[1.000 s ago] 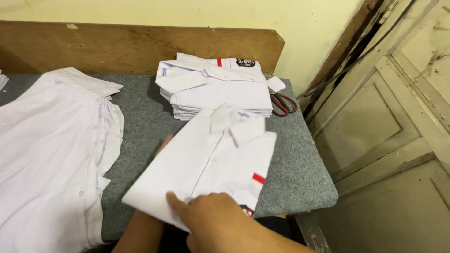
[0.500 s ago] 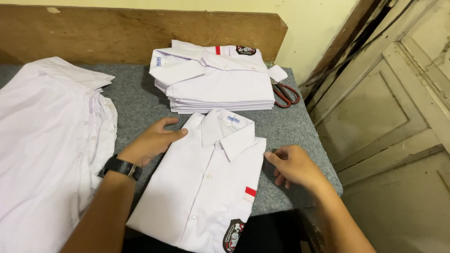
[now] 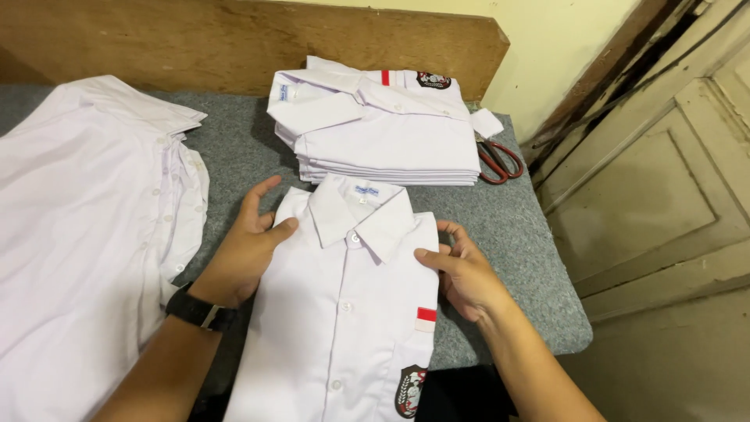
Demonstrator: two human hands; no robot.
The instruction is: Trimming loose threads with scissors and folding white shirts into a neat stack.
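Pressing the folded shirt (image 3: 344, 312) between my open left hand (image 3: 242, 250) and right hand (image 3: 465, 273), I grip nothing; beyond my fingers, a finished stack (image 3: 383, 125); left of my left hand, unfolded shirts (image 3: 86, 234) remain.

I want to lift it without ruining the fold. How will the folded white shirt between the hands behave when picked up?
The folded shirt is thin cloth, so it will probably sag and be light. Its folds look loose, likely to open unless supported from below. The left hand and right hand press its shoulders. The grey felt table looks rough, so pushing may wrinkle it.
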